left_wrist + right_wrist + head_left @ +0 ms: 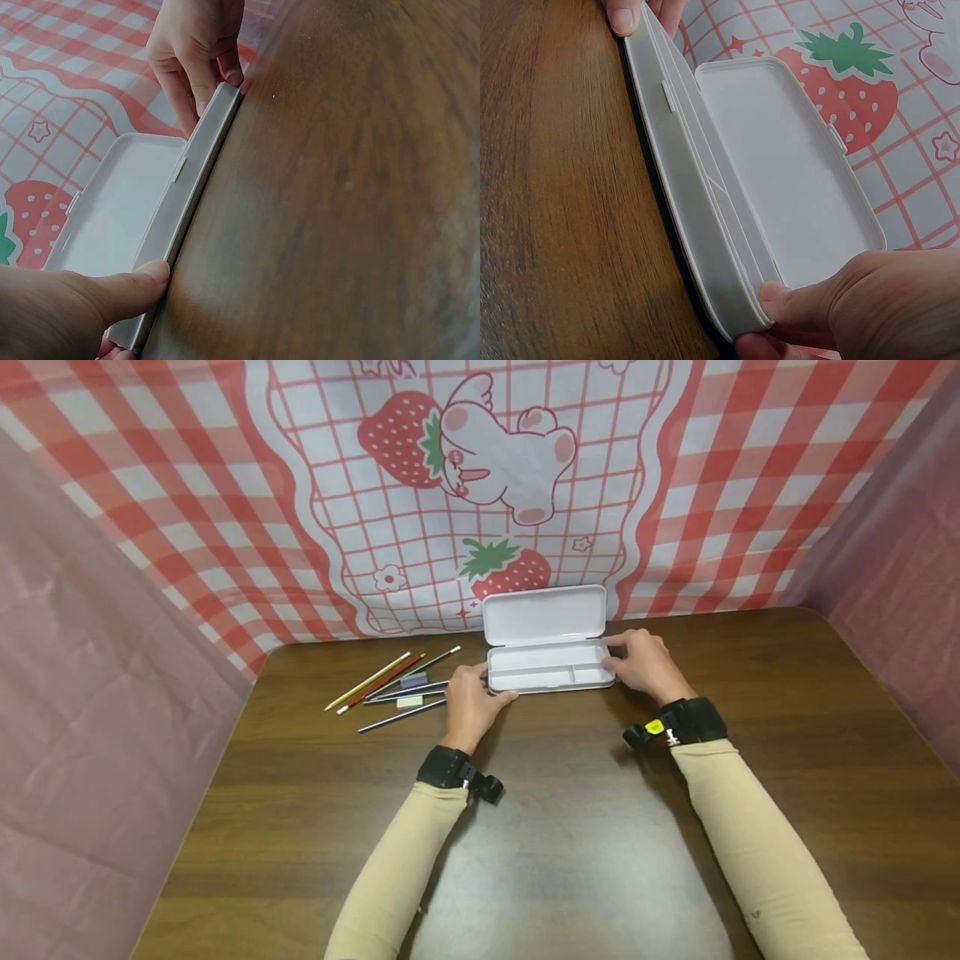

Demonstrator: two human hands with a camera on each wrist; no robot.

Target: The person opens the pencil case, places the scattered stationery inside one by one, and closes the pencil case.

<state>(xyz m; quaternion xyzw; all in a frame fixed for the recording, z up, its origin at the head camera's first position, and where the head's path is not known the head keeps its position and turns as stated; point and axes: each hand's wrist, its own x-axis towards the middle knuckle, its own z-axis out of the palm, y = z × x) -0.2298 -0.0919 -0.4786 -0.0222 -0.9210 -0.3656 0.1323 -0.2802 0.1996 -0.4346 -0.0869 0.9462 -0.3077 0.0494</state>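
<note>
Both hands are on it now: the left hand (472, 702) grips the left end of the white pencil case (528, 680), the right hand (648, 664) pinches the right end, lid (545, 614) raised, at the table's (300, 802) far side. Over to its left (quite a scatter), pencils (382, 682) lie around the erasers (414, 681).

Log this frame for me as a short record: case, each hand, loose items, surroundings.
pencil case: white, open, with dividers inside
lid: raised along the case's far side
left hand: grips the case's left end, thumb at the front
right hand: grips the case's right end
loose pencils: several, spread left of the case, one red, one yellow
erasers: purple and pale green, among the pencils
table: brown wood
backdrop: red-and-white checked cloth with strawberries
</note>
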